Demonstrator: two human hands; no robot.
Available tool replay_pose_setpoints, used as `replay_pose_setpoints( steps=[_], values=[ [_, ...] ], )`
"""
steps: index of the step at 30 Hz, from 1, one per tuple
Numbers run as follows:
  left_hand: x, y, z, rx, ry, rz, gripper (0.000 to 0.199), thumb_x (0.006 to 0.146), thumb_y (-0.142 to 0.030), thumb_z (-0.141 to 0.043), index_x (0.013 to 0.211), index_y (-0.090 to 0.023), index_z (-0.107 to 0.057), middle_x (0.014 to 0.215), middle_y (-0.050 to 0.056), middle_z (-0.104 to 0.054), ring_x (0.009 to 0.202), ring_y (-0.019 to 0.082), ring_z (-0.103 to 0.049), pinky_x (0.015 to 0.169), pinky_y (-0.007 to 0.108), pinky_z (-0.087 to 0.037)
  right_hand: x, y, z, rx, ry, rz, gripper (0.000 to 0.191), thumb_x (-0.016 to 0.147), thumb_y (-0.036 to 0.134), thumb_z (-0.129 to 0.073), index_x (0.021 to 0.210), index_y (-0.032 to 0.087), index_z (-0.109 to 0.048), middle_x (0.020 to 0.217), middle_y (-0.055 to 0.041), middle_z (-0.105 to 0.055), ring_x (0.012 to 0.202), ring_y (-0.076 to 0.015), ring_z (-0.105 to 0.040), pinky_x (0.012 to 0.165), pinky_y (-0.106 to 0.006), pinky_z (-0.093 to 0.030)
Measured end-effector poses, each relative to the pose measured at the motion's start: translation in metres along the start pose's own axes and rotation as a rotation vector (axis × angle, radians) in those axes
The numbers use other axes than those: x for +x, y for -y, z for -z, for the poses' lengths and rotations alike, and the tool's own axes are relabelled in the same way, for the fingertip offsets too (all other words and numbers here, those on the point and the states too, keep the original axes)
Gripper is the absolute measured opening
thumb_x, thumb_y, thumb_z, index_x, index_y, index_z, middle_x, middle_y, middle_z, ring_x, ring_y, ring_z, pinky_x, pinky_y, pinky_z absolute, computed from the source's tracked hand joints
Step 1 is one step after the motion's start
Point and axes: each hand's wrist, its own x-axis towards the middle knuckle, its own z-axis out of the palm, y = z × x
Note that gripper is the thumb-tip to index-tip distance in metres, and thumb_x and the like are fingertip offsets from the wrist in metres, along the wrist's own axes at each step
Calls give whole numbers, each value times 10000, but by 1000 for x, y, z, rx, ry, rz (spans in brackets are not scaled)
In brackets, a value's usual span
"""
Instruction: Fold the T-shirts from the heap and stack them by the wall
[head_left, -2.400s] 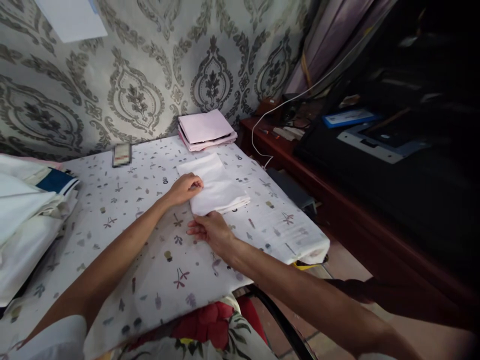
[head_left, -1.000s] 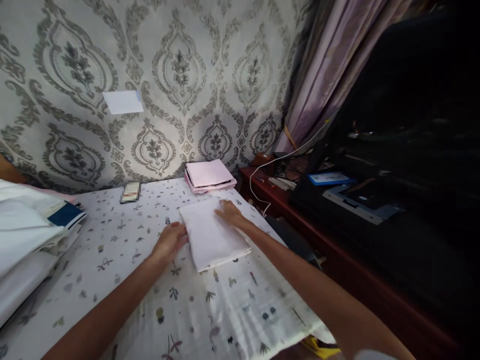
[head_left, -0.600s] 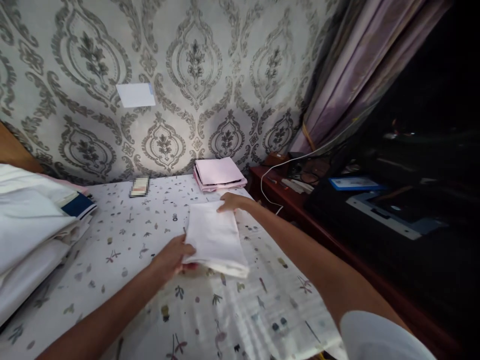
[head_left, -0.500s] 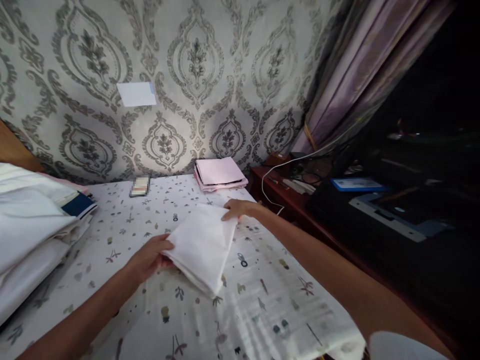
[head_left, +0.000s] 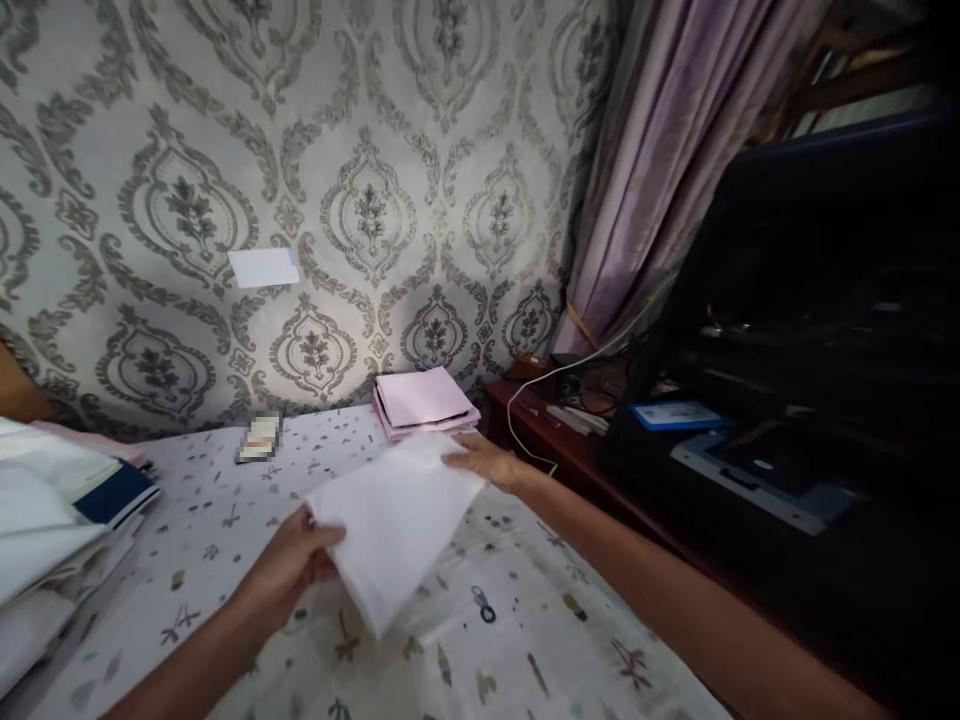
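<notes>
A folded white cloth [head_left: 394, 525] hangs tilted between my two hands, one corner pointing down towards the bed. My left hand [head_left: 300, 550] pinches its left corner, thumb on top and fingers underneath. At the far right corner, my right hand [head_left: 484, 462] grips the cloth's edge between thumb and fingers. Just beyond the cloth lies a small stack of folded pink cloth [head_left: 424, 398] with a dark edge showing between layers. Below everything is a white printed bedsheet [head_left: 517, 600].
A pile of white fabric [head_left: 45, 510] with a navy piece fills the left side. A small pixelated item [head_left: 259, 438] lies near the patterned wall [head_left: 367, 210]. To the right stand a dark red table [head_left: 555, 435] with a white cable [head_left: 517, 400] and a large black object [head_left: 810, 330].
The cloth has been lifted and tilted, its lower corner swinging left. Both hands still hold it. The view has tipped upward, so the scene sits lower.
</notes>
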Motion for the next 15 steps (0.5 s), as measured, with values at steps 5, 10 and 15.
replay_pose_setpoints(
  steps=[5,10,15],
  values=[
    [87,-71,-53,80,22,-357,555,603,-131,-743,1135,-201,-604,923,47,-726,749,190,-691,610,263,-552,48,14,58,226,-258,90,521,607,482,-793,993,140,-720,783,-35,-718,669,-179,-617,619,-281,-483],
    [192,-118,-108,145,-118,-506,642,656,-84,-666,1261,-232,-514,996,32,-708,826,179,-686,695,267,-542,128,11,84,35,-559,97,442,704,419,-689,1021,112,-716,817,-22,-709,743,-174,-604,658,-266,-468],
    [270,-92,-121,231,-214,-437,760,594,-14,-684,1292,-196,-441,1064,76,-679,896,209,-677,731,279,-522,182,-30,72,-128,-605,-69,252,700,266,-678,902,131,-746,758,-46,-714,799,-224,-650,696,-285,-483]
  ],
)
